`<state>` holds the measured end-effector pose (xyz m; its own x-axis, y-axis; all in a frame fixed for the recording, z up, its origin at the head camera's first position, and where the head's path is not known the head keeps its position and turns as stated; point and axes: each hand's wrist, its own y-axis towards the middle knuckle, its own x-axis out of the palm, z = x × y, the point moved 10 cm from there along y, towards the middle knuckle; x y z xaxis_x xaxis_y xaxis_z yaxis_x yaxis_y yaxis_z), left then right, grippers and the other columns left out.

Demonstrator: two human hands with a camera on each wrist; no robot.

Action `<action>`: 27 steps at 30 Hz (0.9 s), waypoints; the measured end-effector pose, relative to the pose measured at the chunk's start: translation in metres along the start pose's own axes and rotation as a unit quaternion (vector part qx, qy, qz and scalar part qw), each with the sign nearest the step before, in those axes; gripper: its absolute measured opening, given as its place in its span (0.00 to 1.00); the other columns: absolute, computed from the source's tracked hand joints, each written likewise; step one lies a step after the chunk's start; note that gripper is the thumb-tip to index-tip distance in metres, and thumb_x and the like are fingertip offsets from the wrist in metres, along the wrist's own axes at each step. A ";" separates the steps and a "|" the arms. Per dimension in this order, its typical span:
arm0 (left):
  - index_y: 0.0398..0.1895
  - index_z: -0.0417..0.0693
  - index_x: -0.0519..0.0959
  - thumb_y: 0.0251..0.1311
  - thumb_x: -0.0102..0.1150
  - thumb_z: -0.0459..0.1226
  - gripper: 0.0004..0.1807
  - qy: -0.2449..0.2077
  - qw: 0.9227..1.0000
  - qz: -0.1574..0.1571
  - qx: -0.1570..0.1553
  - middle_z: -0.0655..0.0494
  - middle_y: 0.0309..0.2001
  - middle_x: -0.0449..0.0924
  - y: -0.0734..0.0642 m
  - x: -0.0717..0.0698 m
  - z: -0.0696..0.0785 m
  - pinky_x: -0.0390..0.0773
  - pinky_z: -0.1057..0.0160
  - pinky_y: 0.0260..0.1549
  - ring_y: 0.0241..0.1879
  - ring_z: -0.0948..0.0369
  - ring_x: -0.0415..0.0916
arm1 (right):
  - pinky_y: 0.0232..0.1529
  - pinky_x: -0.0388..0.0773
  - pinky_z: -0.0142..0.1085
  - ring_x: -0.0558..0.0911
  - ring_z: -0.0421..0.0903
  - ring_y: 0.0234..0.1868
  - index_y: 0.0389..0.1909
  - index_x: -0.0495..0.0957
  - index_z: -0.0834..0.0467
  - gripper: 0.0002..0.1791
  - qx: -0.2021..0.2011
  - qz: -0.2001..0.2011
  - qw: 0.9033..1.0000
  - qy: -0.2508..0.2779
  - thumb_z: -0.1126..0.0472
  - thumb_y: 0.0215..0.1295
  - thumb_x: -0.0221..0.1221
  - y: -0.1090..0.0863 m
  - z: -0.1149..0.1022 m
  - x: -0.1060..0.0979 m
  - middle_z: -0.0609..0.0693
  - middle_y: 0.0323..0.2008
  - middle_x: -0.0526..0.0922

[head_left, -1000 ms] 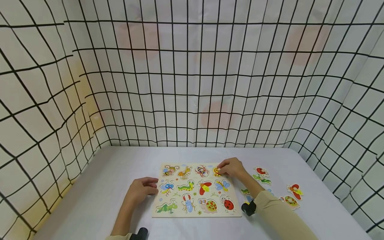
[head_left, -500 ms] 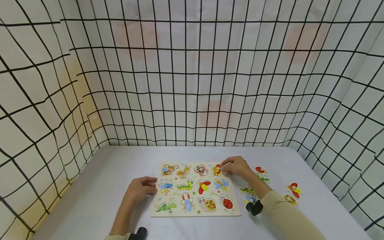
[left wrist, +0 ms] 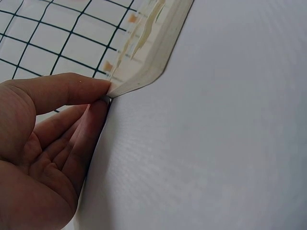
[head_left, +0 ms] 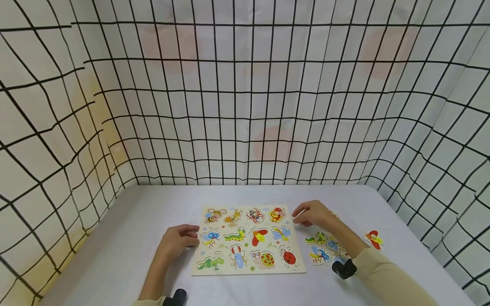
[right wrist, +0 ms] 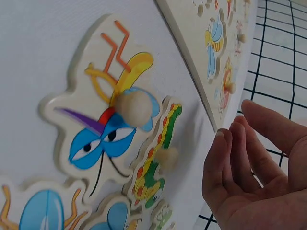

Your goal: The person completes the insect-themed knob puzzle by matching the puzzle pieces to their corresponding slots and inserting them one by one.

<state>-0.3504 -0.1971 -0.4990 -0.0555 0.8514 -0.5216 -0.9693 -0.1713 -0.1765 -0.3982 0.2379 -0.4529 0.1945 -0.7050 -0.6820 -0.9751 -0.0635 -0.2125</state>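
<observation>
Cream rectangular wooden board (head_left: 248, 233) between relaxed hands — left hand (head_left: 174, 244) touching it, right hand (head_left: 315, 213) empty, likely between placements — next perhaps calls for pinching a blue-eyed wooden insect piece (right wrist: 106, 116).

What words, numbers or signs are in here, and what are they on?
I can't read any at all.
Puzzle board: just bug pictures; a tiny mark near its bottom right corner might be print, too small to read.
Loose pieces: pictures, no readable words.
</observation>
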 end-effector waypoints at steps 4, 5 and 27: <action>0.52 0.46 0.85 0.53 0.72 0.32 0.21 0.000 1.000 -0.005 0.003 0.54 0.36 0.83 0.000 0.001 0.002 0.74 0.61 0.38 0.37 0.56 0.76 | 0.40 0.82 0.38 0.81 0.45 0.35 0.44 0.86 0.58 0.13 -0.008 -0.028 0.999 -0.018 0.58 0.59 0.70 -0.008 0.004 -0.001 0.50 0.38 0.86; 0.52 0.46 0.85 0.53 0.72 0.32 0.21 -0.001 1.000 -0.005 0.003 0.54 0.36 0.83 0.001 0.001 0.003 0.74 0.61 0.38 0.37 0.56 0.76 | 0.40 0.82 0.38 0.81 0.45 0.35 0.43 0.86 0.58 0.13 -0.009 -0.032 0.999 -0.021 0.58 0.59 0.70 -0.009 0.006 -0.001 0.50 0.37 0.86; 0.53 0.47 0.85 0.53 0.72 0.33 0.22 0.009 1.000 -0.009 0.003 0.54 0.37 0.83 0.001 0.000 0.000 0.72 0.59 0.40 0.39 0.56 0.76 | 0.35 0.78 0.38 0.80 0.46 0.31 0.38 0.85 0.60 0.10 -0.048 -0.168 0.985 0.010 0.63 0.54 0.71 -0.047 0.034 0.003 0.50 0.32 0.87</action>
<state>-0.3513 -0.1970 -0.4993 -0.0340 0.8449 -0.5339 -0.9716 -0.1530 -0.1803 -0.3486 0.2631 -0.4685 0.5063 -0.6461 -0.5711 -0.8620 -0.3609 -0.3559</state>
